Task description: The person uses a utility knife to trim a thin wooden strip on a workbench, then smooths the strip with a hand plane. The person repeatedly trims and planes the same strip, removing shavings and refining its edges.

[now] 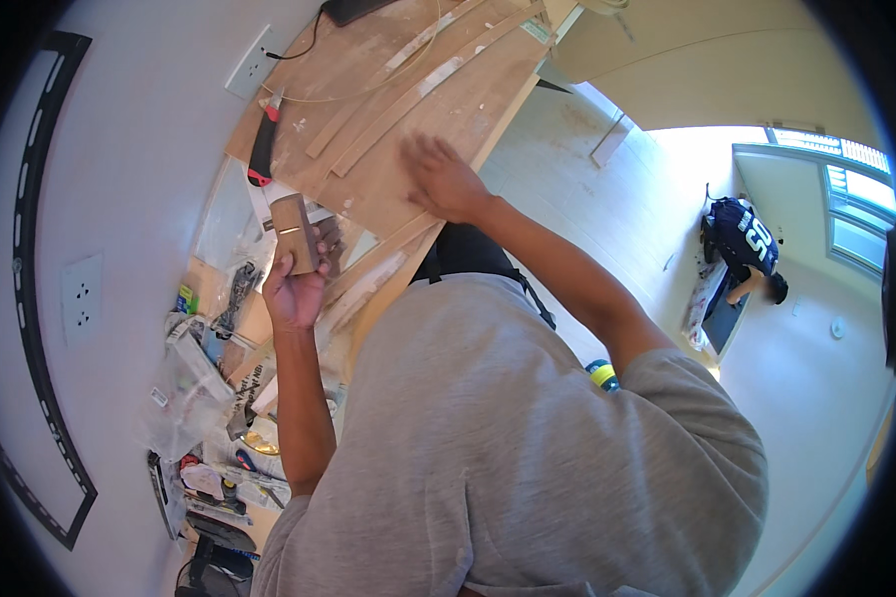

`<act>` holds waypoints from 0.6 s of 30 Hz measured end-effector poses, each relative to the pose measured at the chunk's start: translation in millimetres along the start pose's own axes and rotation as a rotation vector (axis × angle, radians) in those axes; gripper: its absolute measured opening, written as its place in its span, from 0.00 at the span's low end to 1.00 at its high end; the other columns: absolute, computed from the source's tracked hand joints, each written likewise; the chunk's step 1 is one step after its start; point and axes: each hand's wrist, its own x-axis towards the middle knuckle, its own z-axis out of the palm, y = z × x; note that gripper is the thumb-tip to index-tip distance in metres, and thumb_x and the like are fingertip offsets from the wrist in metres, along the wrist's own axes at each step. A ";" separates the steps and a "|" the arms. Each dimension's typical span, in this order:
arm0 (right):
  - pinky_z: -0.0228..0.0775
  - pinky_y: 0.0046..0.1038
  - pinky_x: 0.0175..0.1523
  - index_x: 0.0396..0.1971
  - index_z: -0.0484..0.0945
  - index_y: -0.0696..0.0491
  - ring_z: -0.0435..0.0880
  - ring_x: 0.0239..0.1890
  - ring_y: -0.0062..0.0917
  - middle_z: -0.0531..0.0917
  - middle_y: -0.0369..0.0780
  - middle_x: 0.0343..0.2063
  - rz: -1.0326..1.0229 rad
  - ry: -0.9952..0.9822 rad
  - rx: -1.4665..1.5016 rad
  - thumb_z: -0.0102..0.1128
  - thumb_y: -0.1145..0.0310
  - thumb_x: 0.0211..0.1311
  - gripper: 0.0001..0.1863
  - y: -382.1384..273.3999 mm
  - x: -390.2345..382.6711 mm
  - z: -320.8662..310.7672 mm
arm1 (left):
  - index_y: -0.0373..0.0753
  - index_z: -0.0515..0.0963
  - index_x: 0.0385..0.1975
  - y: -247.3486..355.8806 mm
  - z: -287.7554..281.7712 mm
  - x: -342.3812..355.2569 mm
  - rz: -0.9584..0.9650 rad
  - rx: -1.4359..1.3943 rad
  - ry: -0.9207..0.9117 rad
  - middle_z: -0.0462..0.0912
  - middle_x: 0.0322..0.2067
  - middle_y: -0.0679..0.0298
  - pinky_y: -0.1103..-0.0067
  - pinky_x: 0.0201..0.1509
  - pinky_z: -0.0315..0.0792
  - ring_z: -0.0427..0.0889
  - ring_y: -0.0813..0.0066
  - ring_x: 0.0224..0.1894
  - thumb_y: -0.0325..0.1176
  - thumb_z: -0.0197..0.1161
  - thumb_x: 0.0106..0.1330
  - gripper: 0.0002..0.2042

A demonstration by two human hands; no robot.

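My left hand [291, 284] grips a small brown wooden block [291, 227] with a metal slot across it, which looks like a hand plane. My right hand [438, 179] is slightly blurred, fingers spread over the plywood board [373, 184], near its edge. Thin pale wood strips [408, 95] lie along the board above that hand. A red and black handsaw [263, 146] rests on the board's left side, above the block.
Cluttered tools and plastic bags [189, 378] cover the bench at left, against a wall with sockets [80, 294]. A co-worker [742, 239] in a dark shirt bends at the right near a window [854, 214]. Pale floor [577, 219] runs between us.
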 end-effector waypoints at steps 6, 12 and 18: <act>0.65 0.44 0.71 0.63 0.75 0.54 0.74 0.68 0.44 0.76 0.50 0.66 0.331 0.010 0.213 0.66 0.60 0.65 0.28 42.9 -5.0 -39.3 | 0.32 0.62 0.73 4.3 8.0 7.8 -0.049 -0.057 -0.016 0.74 0.64 0.43 0.66 0.49 0.79 0.79 0.55 0.54 0.44 0.56 0.79 0.30; 0.50 0.54 0.78 0.72 0.68 0.51 0.57 0.78 0.52 0.59 0.50 0.77 0.684 0.116 -0.099 0.64 0.51 0.67 0.37 24.6 79.7 9.8 | 0.32 0.62 0.73 -12.6 22.4 33.8 -0.124 -0.131 -0.122 0.75 0.61 0.44 0.66 0.50 0.79 0.79 0.56 0.54 0.48 0.56 0.79 0.31; 0.45 0.54 0.79 0.72 0.70 0.49 0.51 0.80 0.52 0.58 0.50 0.77 0.579 0.047 -0.059 0.64 0.48 0.67 0.37 23.8 62.4 0.4 | 0.35 0.65 0.70 -17.2 34.0 43.0 -0.102 0.162 -0.129 0.77 0.58 0.55 0.64 0.51 0.80 0.80 0.56 0.56 0.46 0.68 0.71 0.34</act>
